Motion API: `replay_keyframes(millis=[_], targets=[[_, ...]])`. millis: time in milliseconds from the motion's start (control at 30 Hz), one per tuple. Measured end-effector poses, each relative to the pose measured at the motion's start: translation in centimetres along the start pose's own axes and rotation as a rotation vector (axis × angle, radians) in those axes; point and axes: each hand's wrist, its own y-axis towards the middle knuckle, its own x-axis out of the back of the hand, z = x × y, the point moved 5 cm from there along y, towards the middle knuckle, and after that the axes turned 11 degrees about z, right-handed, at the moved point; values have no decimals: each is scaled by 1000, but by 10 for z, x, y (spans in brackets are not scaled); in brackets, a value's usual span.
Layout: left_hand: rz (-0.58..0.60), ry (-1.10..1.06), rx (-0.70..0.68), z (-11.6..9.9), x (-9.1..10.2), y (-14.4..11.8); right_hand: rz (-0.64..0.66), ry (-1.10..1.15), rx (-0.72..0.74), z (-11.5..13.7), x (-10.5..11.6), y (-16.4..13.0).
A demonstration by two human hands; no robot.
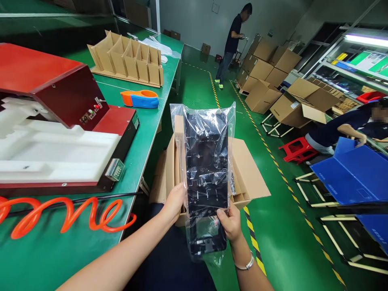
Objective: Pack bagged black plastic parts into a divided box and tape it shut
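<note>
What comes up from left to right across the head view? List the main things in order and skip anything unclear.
Red machine → orange-and-blue object on the green table → black part in a clear bag → red stool → blue box.

The left hand and right hand hold a black frame in a clear bag, an open box behind it. A red machine sits on the green table at left; over at the far end, a person stands near stacked boxes.
</note>
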Motion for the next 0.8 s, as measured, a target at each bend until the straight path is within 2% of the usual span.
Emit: replay_keyframes(millis=[200,333,467,567,667,800], targets=[[28,33,46,6,3,2,-5,44,-39,5,0,2],[-11,-70,65,6,2,3,-16,64,-41,8,-4,12],[-40,-187,53,6,1,2,-34,83,-78,-14,-5,21],[46,-182,33,7,-2,1,-39,90,-85,-34,-4,24],[81,-154,9,6,-2,1,-36,79,-58,-41,-2,25],[-64,-161,6,4,8,3,-36,30,-66,-37,0,27]])
